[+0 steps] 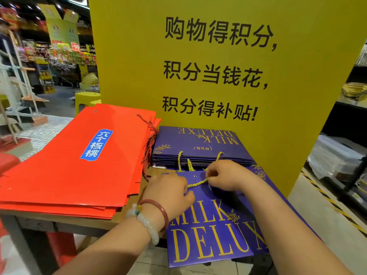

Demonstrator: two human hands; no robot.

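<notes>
A purple bag (214, 231), flat and printed MILK DELUXE in gold, lies at the near right corner of the surface (79, 221), and its lower part hangs out over the near edge. The left hand (168, 192) sits on the bag's far left corner. Its fingers are bent down over the far edge and its thumb is laid on the bag's face, so it holds the bag there. A white bead bracelet (147, 223) and a red bangle (160, 209) are on that wrist.

The right hand (226, 175) is at the middle of the bag's far edge, with its fingertips pinching a gold cord (196, 183). The cord runs taut from this hand to the left hand, just below a small hole punched in the bag.

Just beyond the bag, against the far edge, is a pile of purple bags (198, 147) of the same kind, with gold cord loops hanging over its near side. A pile of red bags (59, 175) with a blue label covers the left half of the surface, its red cords trailing along its right side. A yellow sign (297, 56) with black writing stands behind the far edge.
</notes>
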